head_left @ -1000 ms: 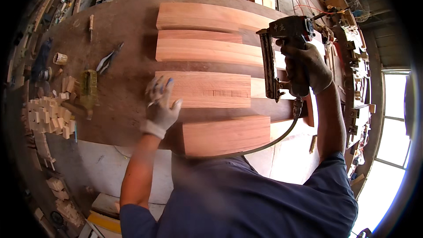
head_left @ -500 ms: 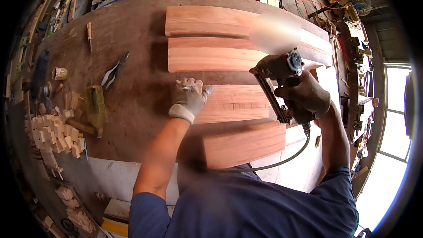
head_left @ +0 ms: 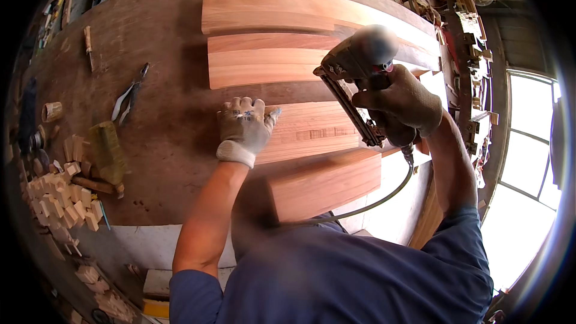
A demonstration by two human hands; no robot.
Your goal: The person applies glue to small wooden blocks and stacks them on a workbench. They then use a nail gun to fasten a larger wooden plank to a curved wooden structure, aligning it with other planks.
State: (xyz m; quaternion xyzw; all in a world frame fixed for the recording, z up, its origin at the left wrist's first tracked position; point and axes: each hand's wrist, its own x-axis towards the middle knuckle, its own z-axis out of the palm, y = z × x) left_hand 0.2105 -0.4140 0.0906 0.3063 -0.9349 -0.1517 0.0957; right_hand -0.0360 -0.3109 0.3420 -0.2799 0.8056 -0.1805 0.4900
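My left hand (head_left: 243, 127), in a pale work glove, is closed over the left end of a reddish wooden board (head_left: 312, 125). Its thumb lies toward the right along the board. A dark nail gun (head_left: 354, 60) is in my gloved right hand (head_left: 408, 99), whose fingers wrap round the handle. The gun is raised above the right part of the boards, apart from them as far as I can see. From its handle an air hose (head_left: 399, 187) curves down and left toward my body. A thicker wooden block (head_left: 327, 183) sits nearest me, angled beside the held board.
Two long wooden pieces (head_left: 264, 9) (head_left: 270, 66) lie farther across the brown worktable (head_left: 162, 162). Pliers (head_left: 129, 93), a slim wooden-handled tool (head_left: 89, 48), a brush (head_left: 108, 150), a cup (head_left: 52, 111) and a pile of small wood blocks (head_left: 66, 198) occupy the left side.
The view has shifted, so the table and boards sit a little higher and farther left. The nail gun has moved slightly up and left; both hands keep their holds.
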